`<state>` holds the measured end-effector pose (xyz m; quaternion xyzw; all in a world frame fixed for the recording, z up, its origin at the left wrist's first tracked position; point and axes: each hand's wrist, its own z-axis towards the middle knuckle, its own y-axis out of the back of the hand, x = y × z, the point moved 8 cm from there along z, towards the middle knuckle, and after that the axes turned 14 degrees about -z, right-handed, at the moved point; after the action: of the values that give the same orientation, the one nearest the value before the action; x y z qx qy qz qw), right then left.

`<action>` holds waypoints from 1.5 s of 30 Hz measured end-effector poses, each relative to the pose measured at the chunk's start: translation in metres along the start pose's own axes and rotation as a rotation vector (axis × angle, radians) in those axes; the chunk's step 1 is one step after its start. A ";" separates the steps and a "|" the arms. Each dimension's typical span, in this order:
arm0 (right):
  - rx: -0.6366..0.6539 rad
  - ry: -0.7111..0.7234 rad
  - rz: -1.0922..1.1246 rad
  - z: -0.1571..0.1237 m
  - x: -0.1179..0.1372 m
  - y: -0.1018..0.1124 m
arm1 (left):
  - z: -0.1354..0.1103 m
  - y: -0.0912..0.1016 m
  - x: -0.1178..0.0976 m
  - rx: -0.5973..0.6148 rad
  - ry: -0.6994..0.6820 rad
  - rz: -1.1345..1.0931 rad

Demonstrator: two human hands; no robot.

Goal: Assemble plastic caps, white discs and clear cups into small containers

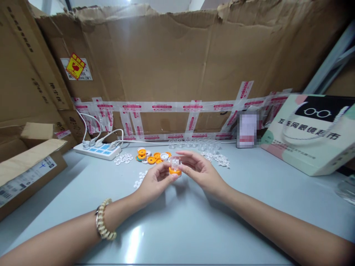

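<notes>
Over the middle of the table, both hands hold a small clear dome (175, 161) with a white part inside and an orange ring base (174, 171) below it. My left hand (154, 181) pinches the orange base from the left, with a beaded bracelet at the wrist. From the right, my right hand (203, 171) has its thumb and fingers closed around the dome. Just behind the hands lie orange discs (151, 160) and white discs (164, 156), some stacked. Small white pieces (140, 179) lie near my left fingers, and more white pieces (219, 159) behind my right hand.
Clear domes (194, 143) line the back of the table. Left of them sit white round pieces (123, 159) and a power strip (97, 149) with plugged cables. A phone-like object (246, 129), blurred, leans at the back. A paper bag (307, 136) stands right; an open cardboard box (30, 173) left.
</notes>
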<state>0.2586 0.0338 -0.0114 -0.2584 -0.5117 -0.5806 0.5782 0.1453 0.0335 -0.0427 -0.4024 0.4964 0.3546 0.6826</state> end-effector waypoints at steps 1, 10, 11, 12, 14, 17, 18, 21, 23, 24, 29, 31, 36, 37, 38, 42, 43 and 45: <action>-0.019 -0.006 -0.013 0.000 -0.002 0.000 | 0.000 0.000 0.000 -0.008 -0.011 0.026; -0.066 -0.065 0.080 -0.003 -0.008 -0.002 | -0.001 0.004 -0.002 -0.070 -0.059 0.075; -0.069 -0.079 0.090 -0.003 -0.009 -0.001 | -0.001 0.004 -0.003 -0.071 -0.057 0.060; -0.072 -0.089 0.099 -0.003 -0.011 0.000 | -0.001 0.004 -0.004 -0.071 -0.060 0.042; -0.066 -0.105 0.115 -0.003 -0.014 -0.001 | -0.001 0.004 -0.008 -0.073 -0.070 0.011; 0.000 -0.140 0.163 -0.004 -0.021 -0.010 | 0.000 0.008 -0.011 -0.097 -0.091 0.025; 0.029 -0.156 0.191 -0.005 -0.023 -0.014 | 0.000 0.010 -0.012 -0.110 -0.099 0.053; 0.069 -0.211 0.300 -0.008 -0.030 -0.022 | -0.001 0.016 -0.015 -0.160 -0.142 0.179; 0.068 -0.263 0.373 -0.009 -0.034 -0.025 | -0.002 0.019 -0.019 -0.192 -0.190 0.273; 0.068 -0.288 0.397 -0.009 -0.035 -0.025 | -0.003 0.019 -0.022 -0.205 -0.222 0.312; 0.052 -0.296 0.316 -0.008 -0.035 -0.021 | -0.008 0.014 -0.030 -0.177 -0.347 0.407; 0.059 -0.271 0.267 -0.007 -0.033 -0.021 | -0.008 0.011 -0.030 -0.142 -0.359 0.433; 0.056 -0.234 0.189 0.001 -0.027 -0.011 | -0.008 0.011 -0.028 -0.119 -0.333 0.446; 0.031 -0.230 0.163 0.006 -0.027 -0.003 | -0.008 0.011 -0.028 -0.124 -0.321 0.442; -0.010 -0.227 0.132 0.011 -0.028 0.008 | -0.008 0.012 -0.028 -0.124 -0.308 0.442; -0.232 -0.208 -0.022 0.032 -0.042 0.081 | -0.007 0.008 -0.029 -0.077 -0.287 0.470; -0.291 -0.212 -0.062 0.035 -0.049 0.103 | -0.008 0.007 -0.029 -0.065 -0.290 0.475; -0.345 -0.251 -0.207 0.037 -0.064 0.146 | -0.008 0.006 -0.029 -0.048 -0.297 0.476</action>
<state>0.3969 0.1205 -0.0127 -0.3698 -0.4963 -0.6789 0.3949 0.1294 0.0263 -0.0177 -0.2342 0.4629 0.5718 0.6355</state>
